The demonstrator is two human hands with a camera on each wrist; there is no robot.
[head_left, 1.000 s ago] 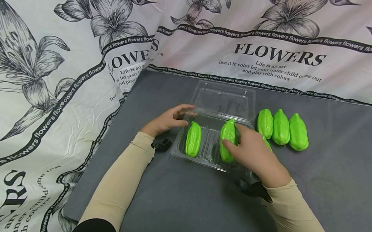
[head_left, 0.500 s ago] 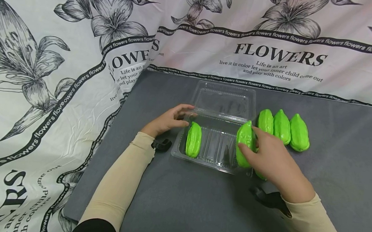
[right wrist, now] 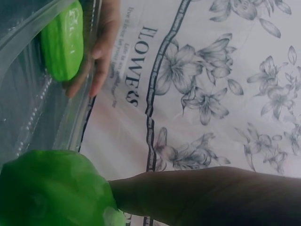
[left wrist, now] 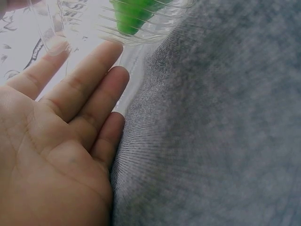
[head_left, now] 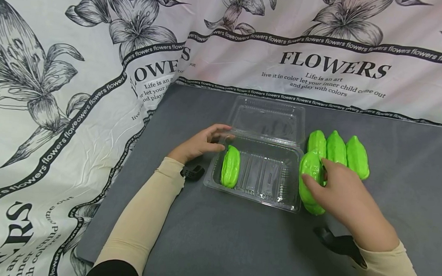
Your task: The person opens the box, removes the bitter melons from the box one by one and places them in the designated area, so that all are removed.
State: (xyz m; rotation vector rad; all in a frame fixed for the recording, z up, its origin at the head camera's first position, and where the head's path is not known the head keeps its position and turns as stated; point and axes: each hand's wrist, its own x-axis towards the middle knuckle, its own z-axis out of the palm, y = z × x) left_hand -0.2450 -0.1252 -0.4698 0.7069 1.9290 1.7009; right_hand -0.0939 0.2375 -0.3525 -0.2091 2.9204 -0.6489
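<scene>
My right hand [head_left: 347,199] pinches a bright green ridged fruit [head_left: 310,172], like a star fruit, between thumb and fingers, just right of a clear plastic container [head_left: 266,201]. In the right wrist view the held fruit [right wrist: 51,193] fills the lower left corner. Below it the end of another green fruit [head_left: 315,209] shows, mostly covered by the held one. One green fruit [head_left: 230,167] lies inside the container along its left side. My left hand [head_left: 198,144] rests at the container's left rim, its fingers [left wrist: 82,84] extended against the clear wall in the left wrist view.
Three more green fruits [head_left: 336,148] lie in a row right of the container, partly hidden by my right hand. The container's lid [head_left: 268,119] is folded back on the grey tabletop [head_left: 208,237]. A flower-printed cloth [head_left: 232,59] hangs behind and left.
My right hand has carried the held fruit rightward, from over the container's right half to beyond its right rim. The left hand and the fruit inside the container stay put.
</scene>
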